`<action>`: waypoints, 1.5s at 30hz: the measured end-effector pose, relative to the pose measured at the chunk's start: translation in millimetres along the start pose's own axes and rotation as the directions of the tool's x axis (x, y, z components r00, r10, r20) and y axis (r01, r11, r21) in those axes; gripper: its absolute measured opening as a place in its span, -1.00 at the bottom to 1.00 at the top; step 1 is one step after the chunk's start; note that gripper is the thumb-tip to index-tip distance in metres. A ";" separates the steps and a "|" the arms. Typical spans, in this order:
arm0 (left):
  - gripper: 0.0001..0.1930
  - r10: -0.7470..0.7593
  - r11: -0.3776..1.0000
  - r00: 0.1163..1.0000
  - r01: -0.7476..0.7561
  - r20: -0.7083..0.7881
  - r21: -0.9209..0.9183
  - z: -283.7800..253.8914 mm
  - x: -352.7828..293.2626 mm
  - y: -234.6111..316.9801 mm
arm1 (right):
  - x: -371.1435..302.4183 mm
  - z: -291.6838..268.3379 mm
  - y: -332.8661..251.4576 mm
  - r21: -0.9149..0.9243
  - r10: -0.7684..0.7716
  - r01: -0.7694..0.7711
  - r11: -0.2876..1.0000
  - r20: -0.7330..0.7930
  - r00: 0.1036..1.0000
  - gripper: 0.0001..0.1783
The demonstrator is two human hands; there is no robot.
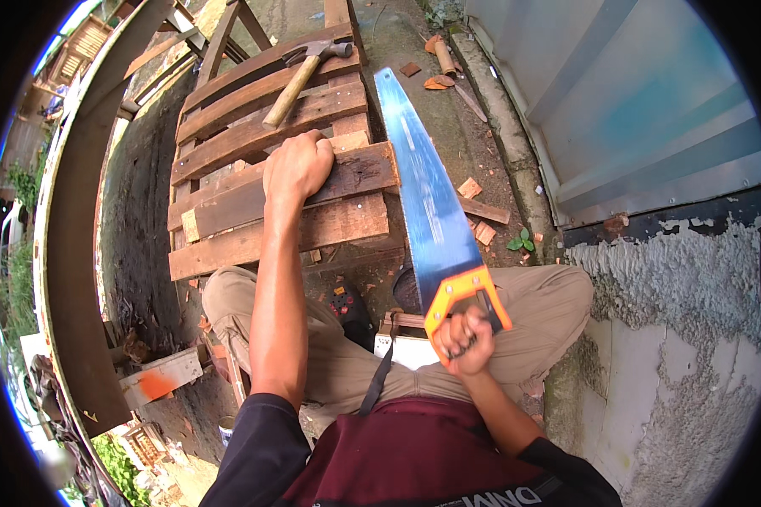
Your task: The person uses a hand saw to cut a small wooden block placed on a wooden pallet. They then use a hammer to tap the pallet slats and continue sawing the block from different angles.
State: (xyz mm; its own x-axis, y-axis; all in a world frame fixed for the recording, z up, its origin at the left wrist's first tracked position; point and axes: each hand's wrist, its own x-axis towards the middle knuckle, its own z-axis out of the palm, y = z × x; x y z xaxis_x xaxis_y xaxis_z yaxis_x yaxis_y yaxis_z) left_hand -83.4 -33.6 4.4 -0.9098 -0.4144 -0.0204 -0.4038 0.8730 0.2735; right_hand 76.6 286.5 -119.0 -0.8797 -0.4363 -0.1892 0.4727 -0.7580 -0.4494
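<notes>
From the head view, my left hand [298, 166] is pressed down on the pallet [228, 139], fingers curled over the far edge of a dark plank [359, 173] to grip it. My right hand [462, 340] is clenched around the orange handle of the saw [427, 198], held low over my right thigh. The blue blade runs away from me along the pallet's right side, just beside the plank ends; I cannot tell whether the teeth touch the wood. A hammer [300, 78] lies on the far slats, wooden handle pointing toward my left hand, head away from me, well apart from both hands. I am crouched with my knees spread, the pallet's near edge between them. Wood scraps [473, 211] lie on the concrete to the right of the blade, near a grey metal wall [634, 110] and rough plaster [685, 287]. A curved wooden beam [76, 220] sweeps along my left.
</notes>
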 end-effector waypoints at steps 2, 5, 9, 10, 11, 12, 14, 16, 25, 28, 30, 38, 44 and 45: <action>-0.51 0.030 0.999 1.000 -0.030 0.008 0.010 2.7 -5.2 3.9 | 85.1 28.2 -8.7 0.063 -0.019 0.019 0.998 -0.007 1.000 -0.71; -0.50 0.010 0.999 0.995 -0.015 0.095 0.049 0.0 0.9 -3.2 | 95.2 47.2 -7.1 -0.017 -0.039 0.038 0.999 -0.077 0.996 -0.71; -0.52 0.022 1.000 1.000 -0.021 0.012 -0.007 6.0 -5.1 -5.8 | -26.6 -15.5 2.5 -0.038 -0.015 0.013 0.999 -0.049 0.999 -0.70; -0.52 -0.009 1.000 0.999 0.009 0.046 0.009 3.8 -4.7 -3.2 | -43.4 -13.1 -2.4 -0.060 0.010 -0.015 0.998 -0.078 0.997 -0.69; -0.52 -0.013 1.000 0.999 0.013 0.038 0.005 4.6 -5.5 -3.0 | -44.9 -9.3 -5.6 -0.008 0.052 -0.053 0.999 -0.084 0.995 -0.70; -0.52 -0.007 1.000 0.999 0.007 0.037 0.003 5.0 -6.4 -2.6 | -32.0 -0.7 -3.2 0.037 0.040 -0.037 0.999 -0.073 0.997 -0.70; -0.52 0.021 1.000 1.000 -0.021 0.015 -0.006 4.9 -3.2 -1.5 | 41.2 23.9 -8.9 0.070 0.009 -0.006 0.998 -0.043 0.999 -0.70; -0.50 0.016 1.000 0.999 -0.017 0.037 0.025 -0.3 4.2 0.4 | 110.7 40.1 -17.6 0.083 -0.011 0.010 0.997 0.013 1.000 -0.70; -0.51 -0.040 0.999 0.996 0.039 0.078 0.013 2.3 -1.0 -8.5 | -47.4 12.6 -15.0 -0.113 0.023 -0.026 0.993 -0.028 0.999 -0.68; -0.51 -0.002 1.000 0.998 0.001 0.056 0.014 6.3 2.1 -0.6 | 69.4 36.6 -17.7 0.054 0.010 -0.007 0.999 -0.055 0.998 -0.69; -0.52 0.007 1.000 0.998 -0.008 0.067 0.019 0.4 -0.9 2.9 | 91.2 46.5 -10.4 0.037 -0.016 0.019 0.999 -0.073 0.997 -0.68; -0.53 -0.010 1.000 1.000 0.011 0.029 -0.002 3.5 -2.5 -3.1 | -48.3 22.4 -5.0 0.033 0.055 -0.052 0.998 -0.097 0.994 -0.70; -0.51 -0.036 0.999 0.994 0.035 0.107 0.014 -1.6 0.1 3.4 | 80.7 44.9 -0.5 0.086 -0.004 0.011 0.996 -0.077 0.997 -0.69; -0.51 -0.025 1.000 0.996 0.026 0.081 -0.005 -1.5 -0.2 3.7 | 63.3 43.4 4.4 0.084 -0.003 0.009 0.996 -0.081 0.997 -0.70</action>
State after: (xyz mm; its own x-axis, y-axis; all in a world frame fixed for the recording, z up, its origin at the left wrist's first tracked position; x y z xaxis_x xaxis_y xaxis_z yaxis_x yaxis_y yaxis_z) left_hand -84.6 -30.7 6.9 -0.9041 -0.4140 -0.1053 -0.4265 0.8608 0.2777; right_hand 25.3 234.5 -95.0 -0.8823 -0.3937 -0.2581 0.4671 -0.8000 -0.3766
